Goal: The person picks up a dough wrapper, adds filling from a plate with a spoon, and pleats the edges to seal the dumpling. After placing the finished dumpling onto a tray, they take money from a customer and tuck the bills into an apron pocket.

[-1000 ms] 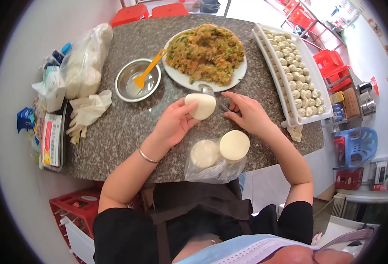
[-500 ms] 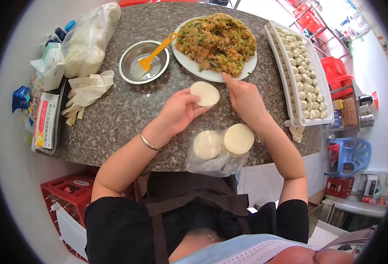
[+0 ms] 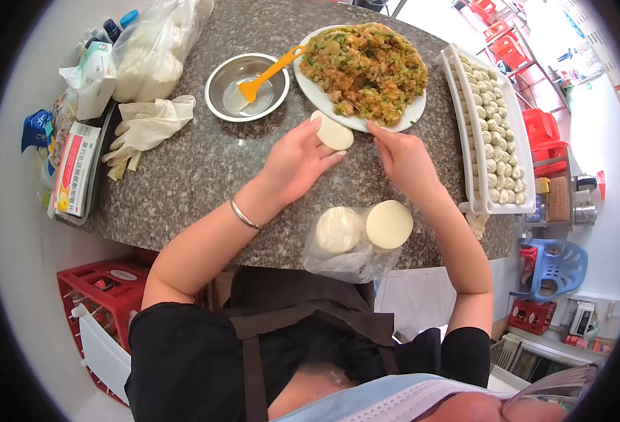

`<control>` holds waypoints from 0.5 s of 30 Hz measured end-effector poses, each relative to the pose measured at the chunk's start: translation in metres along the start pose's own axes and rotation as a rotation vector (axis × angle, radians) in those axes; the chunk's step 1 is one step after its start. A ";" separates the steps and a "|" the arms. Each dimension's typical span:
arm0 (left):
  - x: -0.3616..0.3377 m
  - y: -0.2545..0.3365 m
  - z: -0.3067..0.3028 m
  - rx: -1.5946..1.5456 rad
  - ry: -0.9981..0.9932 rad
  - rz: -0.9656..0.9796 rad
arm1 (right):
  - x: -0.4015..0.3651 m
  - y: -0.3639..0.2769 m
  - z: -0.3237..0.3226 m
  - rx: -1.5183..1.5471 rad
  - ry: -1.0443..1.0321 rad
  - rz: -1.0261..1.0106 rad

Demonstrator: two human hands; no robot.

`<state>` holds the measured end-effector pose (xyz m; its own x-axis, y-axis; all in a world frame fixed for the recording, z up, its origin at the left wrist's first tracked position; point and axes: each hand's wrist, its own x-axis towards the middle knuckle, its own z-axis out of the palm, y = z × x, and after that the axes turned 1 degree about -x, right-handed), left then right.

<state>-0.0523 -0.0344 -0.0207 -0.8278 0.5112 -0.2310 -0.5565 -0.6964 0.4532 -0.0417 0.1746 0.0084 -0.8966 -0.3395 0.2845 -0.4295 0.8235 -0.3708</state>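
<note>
My left hand (image 3: 297, 160) is closed on a round, pale dough wrapper (image 3: 334, 133), its thumb over the edge and fingers beneath. The wrapper is tilted, close to the near rim of a white plate (image 3: 315, 90). On that plate is a big mound of chopped filling (image 3: 366, 67) with green and orange bits. My right hand (image 3: 403, 158) pinches a thin utensil at the plate's near rim; its working end is mostly hidden. Nearer me, two stacks of wrappers (image 3: 389, 225) sit on a clear plastic bag (image 3: 356, 266).
A steel bowl (image 3: 215, 105) holds an orange brush (image 3: 250, 88). White trays (image 3: 473, 191) of pleated dumplings (image 3: 494, 141) stand at the right. Gloves (image 3: 156, 123), a bag of dough (image 3: 148, 70) and a medicine box (image 3: 76, 169) lie left.
The wrapper in my left hand has tilted and come nearer the plate. My right hand has shifted slightly right and down, still at the plate's rim. The whole view has shifted a little.
</note>
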 end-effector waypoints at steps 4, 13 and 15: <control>0.000 0.004 0.002 -0.051 -0.059 0.013 | 0.000 -0.005 -0.012 0.050 -0.053 0.042; 0.000 0.005 0.008 -0.119 -0.057 0.097 | -0.018 -0.023 -0.020 0.091 -0.125 -0.033; 0.000 0.006 0.008 -0.100 -0.050 0.091 | -0.021 -0.026 -0.024 0.135 -0.106 0.088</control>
<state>-0.0551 -0.0344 -0.0115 -0.8722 0.4662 -0.1481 -0.4853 -0.7865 0.3821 -0.0092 0.1711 0.0334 -0.9345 -0.3211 0.1537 -0.3535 0.7861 -0.5070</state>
